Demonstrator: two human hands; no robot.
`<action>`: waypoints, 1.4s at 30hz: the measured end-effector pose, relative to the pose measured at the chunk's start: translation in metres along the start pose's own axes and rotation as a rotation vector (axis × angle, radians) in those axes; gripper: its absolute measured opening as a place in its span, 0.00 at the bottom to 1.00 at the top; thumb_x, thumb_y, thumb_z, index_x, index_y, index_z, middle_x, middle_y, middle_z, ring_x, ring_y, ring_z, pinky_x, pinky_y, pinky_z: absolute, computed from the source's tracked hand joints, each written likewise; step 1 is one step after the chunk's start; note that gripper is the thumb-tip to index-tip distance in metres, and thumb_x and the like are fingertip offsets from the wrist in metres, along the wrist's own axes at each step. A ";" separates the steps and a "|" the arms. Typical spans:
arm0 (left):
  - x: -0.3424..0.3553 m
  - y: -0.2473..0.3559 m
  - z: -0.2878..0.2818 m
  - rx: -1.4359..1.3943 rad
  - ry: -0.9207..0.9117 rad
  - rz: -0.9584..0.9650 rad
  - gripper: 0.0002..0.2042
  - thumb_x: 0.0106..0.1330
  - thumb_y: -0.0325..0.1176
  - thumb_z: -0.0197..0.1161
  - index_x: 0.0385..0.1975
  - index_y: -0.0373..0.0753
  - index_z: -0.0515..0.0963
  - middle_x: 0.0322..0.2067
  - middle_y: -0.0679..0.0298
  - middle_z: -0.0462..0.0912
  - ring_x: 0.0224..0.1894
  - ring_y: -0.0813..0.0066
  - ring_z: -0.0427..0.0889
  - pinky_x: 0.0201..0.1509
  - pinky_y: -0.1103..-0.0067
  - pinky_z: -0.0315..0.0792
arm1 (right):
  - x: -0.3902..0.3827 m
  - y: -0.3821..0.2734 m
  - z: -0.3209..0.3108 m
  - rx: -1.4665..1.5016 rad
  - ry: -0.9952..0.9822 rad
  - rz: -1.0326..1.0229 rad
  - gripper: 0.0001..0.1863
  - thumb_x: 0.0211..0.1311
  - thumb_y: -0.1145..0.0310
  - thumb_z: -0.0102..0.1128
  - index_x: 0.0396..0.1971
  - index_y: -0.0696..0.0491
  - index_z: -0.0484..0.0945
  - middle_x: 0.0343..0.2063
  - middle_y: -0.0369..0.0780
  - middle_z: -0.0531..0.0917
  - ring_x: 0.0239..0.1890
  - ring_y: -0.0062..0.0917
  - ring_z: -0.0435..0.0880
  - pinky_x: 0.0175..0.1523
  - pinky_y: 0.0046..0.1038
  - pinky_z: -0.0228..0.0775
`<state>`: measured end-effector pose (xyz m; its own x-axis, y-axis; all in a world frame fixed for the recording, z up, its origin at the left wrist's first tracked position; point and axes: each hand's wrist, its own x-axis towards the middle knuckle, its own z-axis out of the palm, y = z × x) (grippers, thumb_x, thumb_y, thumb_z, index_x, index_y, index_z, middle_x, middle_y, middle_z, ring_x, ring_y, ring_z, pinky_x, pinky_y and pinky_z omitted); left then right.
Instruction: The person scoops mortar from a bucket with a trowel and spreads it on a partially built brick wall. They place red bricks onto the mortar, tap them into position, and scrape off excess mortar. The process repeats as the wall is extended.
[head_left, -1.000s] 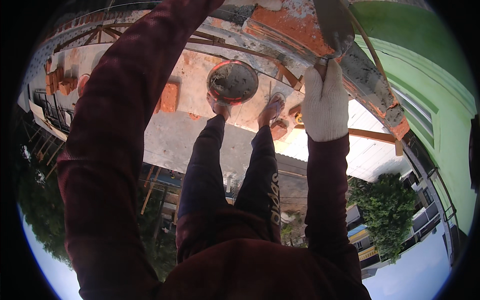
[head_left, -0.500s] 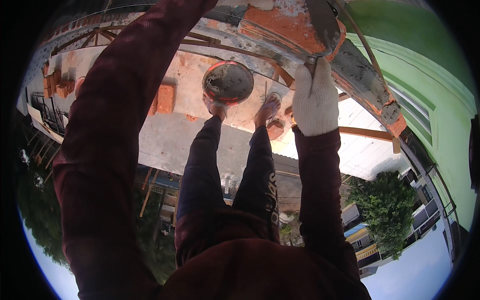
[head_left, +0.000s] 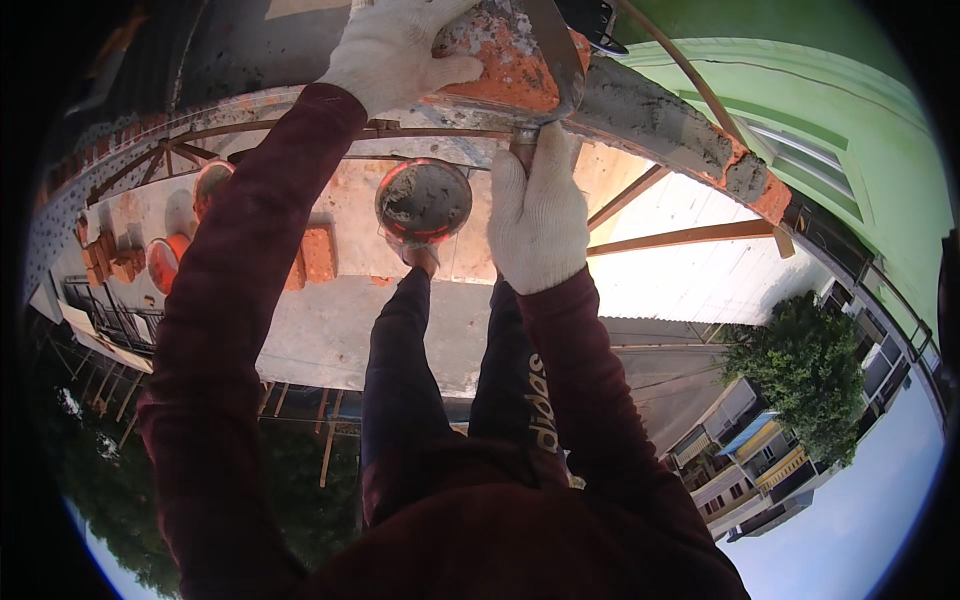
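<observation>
Compared with half a second ago, the left hand [head_left: 400,55] shows nearly whole at the top, where only a pale scrap of glove lay on the brick [head_left: 495,65] before. The right hand [head_left: 540,210] and the trowel [head_left: 553,60] now sit further left in view, and so does the bucket of mortar [head_left: 425,238]; the whole scene has shifted, so the head has moved too. The right foot, seen earlier, is now hidden, and an orange bucket [head_left: 168,262] shows more fully beyond the left sleeve [head_left: 235,260].

The trowel points away from the person, its long axis running up the view and leaning slightly left, handle nearest the body. Its blade lies across the right end of the brick (whether touching it or just above, I cannot tell), with the tip at or past the upper edge.

The brick sits on the wall [head_left: 665,120], whose mortar-covered top slants down to the right. The right fingers are clamped around the trowel handle. The left thumb reaches over the brick's left part, apart from the other fingers; whether they grip it, I cannot tell.
</observation>
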<state>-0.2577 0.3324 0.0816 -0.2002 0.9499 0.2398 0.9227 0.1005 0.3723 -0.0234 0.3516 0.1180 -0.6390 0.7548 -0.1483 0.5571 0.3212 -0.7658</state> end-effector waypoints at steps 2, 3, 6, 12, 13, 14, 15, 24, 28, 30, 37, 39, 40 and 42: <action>0.002 0.000 0.005 -0.066 -0.049 0.005 0.38 0.51 0.43 0.79 0.66 0.43 0.75 0.65 0.52 0.74 0.72 0.52 0.65 0.77 0.53 0.56 | 0.004 0.006 -0.006 -0.081 -0.046 0.050 0.21 0.74 0.67 0.54 0.58 0.64 0.65 0.39 0.56 0.83 0.43 0.54 0.86 0.42 0.46 0.78; 0.003 -0.001 0.005 -0.071 -0.059 0.005 0.38 0.51 0.43 0.79 0.66 0.43 0.75 0.66 0.52 0.74 0.73 0.52 0.65 0.77 0.53 0.56 | 0.004 0.010 -0.011 -0.052 -0.053 0.061 0.20 0.74 0.67 0.54 0.57 0.64 0.65 0.39 0.56 0.83 0.42 0.54 0.86 0.42 0.46 0.78; 0.008 -0.006 0.013 0.011 -0.063 0.035 0.37 0.52 0.41 0.78 0.66 0.43 0.75 0.65 0.53 0.75 0.71 0.53 0.66 0.76 0.53 0.58 | -0.003 0.025 -0.037 -0.109 -0.034 0.045 0.19 0.74 0.66 0.56 0.56 0.62 0.67 0.37 0.55 0.84 0.38 0.53 0.87 0.41 0.44 0.79; 0.011 -0.034 0.000 -0.128 -0.243 -0.030 0.35 0.55 0.38 0.76 0.66 0.42 0.75 0.63 0.54 0.77 0.69 0.56 0.69 0.73 0.57 0.61 | -0.071 0.060 -0.091 -0.200 -0.388 0.129 0.16 0.67 0.67 0.65 0.50 0.57 0.76 0.34 0.47 0.86 0.33 0.40 0.90 0.38 0.35 0.81; 0.012 -0.039 0.004 -0.157 -0.264 -0.037 0.34 0.55 0.37 0.76 0.65 0.41 0.75 0.63 0.54 0.77 0.69 0.57 0.70 0.73 0.57 0.62 | -0.070 0.066 -0.084 -0.294 -0.454 0.076 0.15 0.67 0.65 0.65 0.49 0.56 0.76 0.34 0.47 0.86 0.33 0.42 0.89 0.38 0.36 0.81; 0.016 -0.043 0.010 -0.188 -0.280 -0.033 0.34 0.56 0.37 0.75 0.65 0.41 0.75 0.63 0.55 0.77 0.68 0.57 0.70 0.72 0.58 0.62 | -0.064 0.076 -0.069 -0.323 -0.459 0.043 0.15 0.68 0.61 0.64 0.46 0.56 0.76 0.34 0.48 0.86 0.34 0.44 0.89 0.37 0.38 0.81; 0.020 -0.045 0.015 -0.213 -0.296 -0.034 0.33 0.56 0.36 0.75 0.65 0.41 0.75 0.62 0.55 0.77 0.68 0.58 0.70 0.72 0.58 0.63 | -0.057 0.090 -0.050 -0.350 -0.468 0.015 0.16 0.69 0.58 0.63 0.44 0.55 0.75 0.34 0.48 0.85 0.35 0.45 0.88 0.37 0.41 0.80; 0.031 -0.063 0.028 -0.352 -0.371 -0.092 0.29 0.60 0.32 0.72 0.64 0.39 0.76 0.60 0.57 0.80 0.64 0.62 0.74 0.68 0.63 0.68 | 0.024 0.143 -0.062 -0.388 -0.439 -0.057 0.16 0.71 0.55 0.60 0.43 0.54 0.79 0.32 0.47 0.87 0.36 0.45 0.88 0.39 0.41 0.78; 0.031 -0.071 0.030 -0.437 -0.374 -0.148 0.28 0.62 0.29 0.70 0.64 0.38 0.76 0.58 0.57 0.81 0.63 0.64 0.76 0.66 0.66 0.70 | 0.003 0.156 -0.130 -0.307 -0.435 0.103 0.13 0.70 0.61 0.62 0.43 0.56 0.80 0.28 0.45 0.84 0.31 0.41 0.86 0.38 0.36 0.76; 0.025 -0.076 0.024 -0.487 -0.368 -0.196 0.27 0.63 0.28 0.70 0.64 0.38 0.76 0.58 0.58 0.82 0.62 0.65 0.77 0.66 0.67 0.71 | -0.014 0.153 -0.154 -0.306 -0.446 0.205 0.13 0.70 0.63 0.61 0.46 0.57 0.80 0.26 0.44 0.83 0.29 0.38 0.85 0.37 0.34 0.74; -0.006 -0.077 0.013 -0.807 -0.242 -0.392 0.24 0.66 0.25 0.67 0.63 0.36 0.76 0.56 0.59 0.84 0.59 0.69 0.80 0.63 0.71 0.75 | -0.109 0.119 -0.155 -0.280 -0.405 0.263 0.17 0.64 0.69 0.65 0.51 0.59 0.78 0.35 0.48 0.85 0.38 0.46 0.88 0.43 0.39 0.80; -0.027 -0.071 -0.001 -0.936 -0.161 -0.464 0.23 0.67 0.24 0.67 0.63 0.36 0.76 0.55 0.59 0.85 0.58 0.70 0.81 0.62 0.72 0.76 | -0.109 0.082 -0.132 -0.256 -0.379 0.169 0.22 0.63 0.72 0.65 0.57 0.58 0.75 0.39 0.50 0.84 0.42 0.50 0.87 0.44 0.41 0.80; -0.032 -0.066 -0.009 -1.029 -0.113 -0.487 0.23 0.66 0.23 0.66 0.62 0.36 0.77 0.55 0.60 0.85 0.57 0.70 0.81 0.61 0.71 0.77 | -0.106 0.070 -0.119 -0.260 -0.344 0.137 0.24 0.64 0.72 0.64 0.59 0.59 0.72 0.41 0.51 0.84 0.42 0.49 0.88 0.44 0.41 0.81; -0.035 -0.040 -0.030 -1.061 -0.056 -0.503 0.21 0.67 0.23 0.65 0.60 0.36 0.78 0.53 0.62 0.85 0.54 0.69 0.83 0.58 0.71 0.77 | -0.075 0.031 -0.093 -0.241 -0.253 0.032 0.25 0.68 0.72 0.63 0.63 0.63 0.71 0.39 0.47 0.84 0.38 0.36 0.89 0.44 0.32 0.81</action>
<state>-0.2981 0.2864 0.0854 -0.4247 0.8879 -0.1769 0.0019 0.1962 0.9806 0.0916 0.3582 0.1634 -0.7134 0.6109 -0.3434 0.6692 0.4483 -0.5926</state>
